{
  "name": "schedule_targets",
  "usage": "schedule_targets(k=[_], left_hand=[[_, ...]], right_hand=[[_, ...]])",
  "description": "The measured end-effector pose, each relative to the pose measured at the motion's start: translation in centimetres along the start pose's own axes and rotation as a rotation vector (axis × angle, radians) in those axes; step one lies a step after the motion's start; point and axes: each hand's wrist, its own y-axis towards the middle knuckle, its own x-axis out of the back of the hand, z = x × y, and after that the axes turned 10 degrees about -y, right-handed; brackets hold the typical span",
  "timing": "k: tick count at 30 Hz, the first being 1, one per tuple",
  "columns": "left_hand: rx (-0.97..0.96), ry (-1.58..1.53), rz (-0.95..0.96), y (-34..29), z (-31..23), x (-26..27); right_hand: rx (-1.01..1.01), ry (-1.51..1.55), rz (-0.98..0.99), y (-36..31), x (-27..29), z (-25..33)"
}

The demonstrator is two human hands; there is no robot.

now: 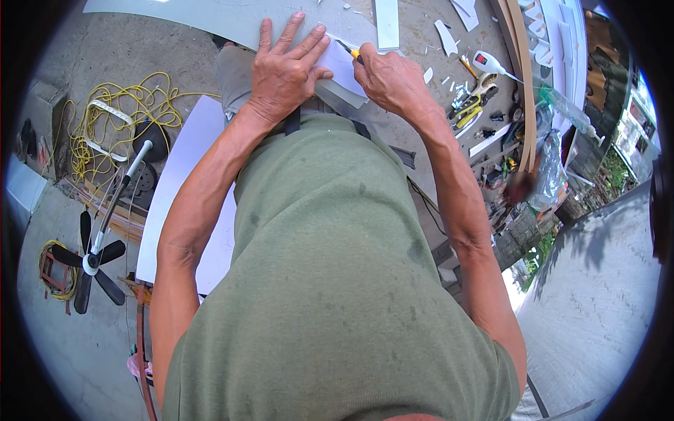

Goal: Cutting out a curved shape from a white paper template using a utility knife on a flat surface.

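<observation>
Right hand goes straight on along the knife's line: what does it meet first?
Likely the left hand, at its fingertips, just past the tip of the utility knife in the right hand; depth is unclear, so it might pass over them.

From above, the head camera looks steeply down through a wide round lens, having the shirt (pixel 337 238) very near, and the left hand (pixel 284 77) and right hand (pixel 394 78) farther, toward the top edge.
</observation>
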Motion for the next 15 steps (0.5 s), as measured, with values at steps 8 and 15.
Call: schedule_targets(k=[8,15], left_hand=[[0.003,-0.012,0.005,-0.05,0.06,-0.06],[0.004,-0.02,0.002,-0.07,0.0,-0.03]], right_hand=[[0.021,-0.032,0.004,0.09,0.14,-0.37],[0.06,-0.074,-0.01,0.13,0.51,-0.41]])
